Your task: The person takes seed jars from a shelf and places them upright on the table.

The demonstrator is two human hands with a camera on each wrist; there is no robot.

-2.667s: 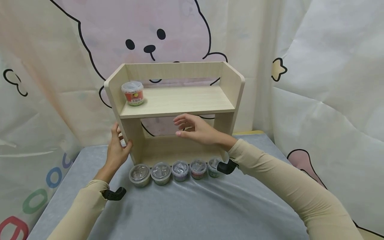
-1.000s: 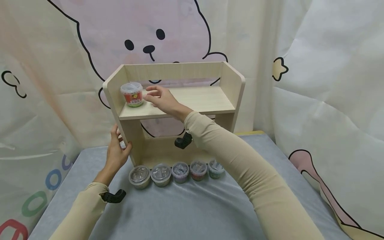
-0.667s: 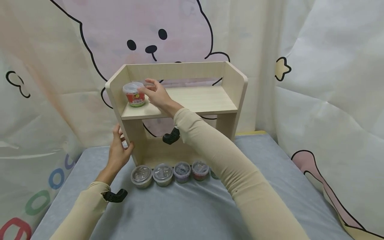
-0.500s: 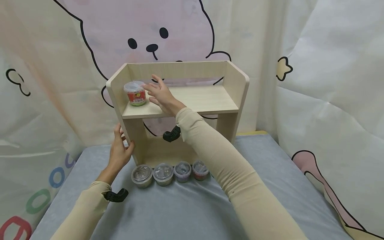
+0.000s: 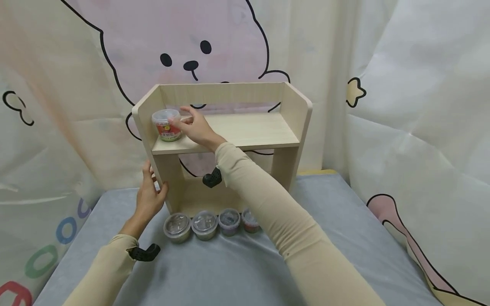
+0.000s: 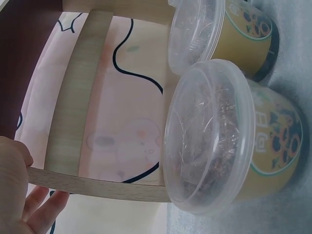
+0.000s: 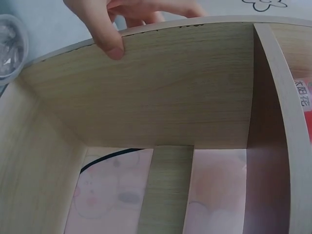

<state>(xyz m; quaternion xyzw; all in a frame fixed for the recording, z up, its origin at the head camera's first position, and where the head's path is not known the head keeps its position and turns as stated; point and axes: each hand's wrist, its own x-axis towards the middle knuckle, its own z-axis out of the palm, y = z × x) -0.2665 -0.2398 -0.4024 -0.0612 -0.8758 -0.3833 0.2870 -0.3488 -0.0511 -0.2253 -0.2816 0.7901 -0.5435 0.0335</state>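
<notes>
A small clear plastic tub [image 5: 166, 127] with a red label and green base stands at the left of the upper shelf, near its front edge. My right hand [image 5: 197, 127] is at the tub's right side, thumb across the label and fingers reaching behind. That tub's label [image 7: 303, 95] just enters the right wrist view. My left hand [image 5: 149, 196] grips the left side panel [image 5: 160, 174] of the pale wooden shelf unit. In the right wrist view, the left hand's thumb [image 7: 113, 46] lies on the panel's inner face, its other fingers outside.
Several lidded tubs stand in a row on the grey-blue tablecloth [image 5: 214, 272] at the unit's foot, including a left-end tub [image 5: 177, 227] and a red-tinted tub [image 5: 250, 222]. My right sleeve [image 5: 275, 216] passes in front of the row's right end. A cartoon curtain [image 5: 229, 38] hangs behind.
My right hand has moved from before the lower opening up and left to the tub on the upper shelf. That tub has shifted slightly towards the front edge. My left hand stays on the panel.
</notes>
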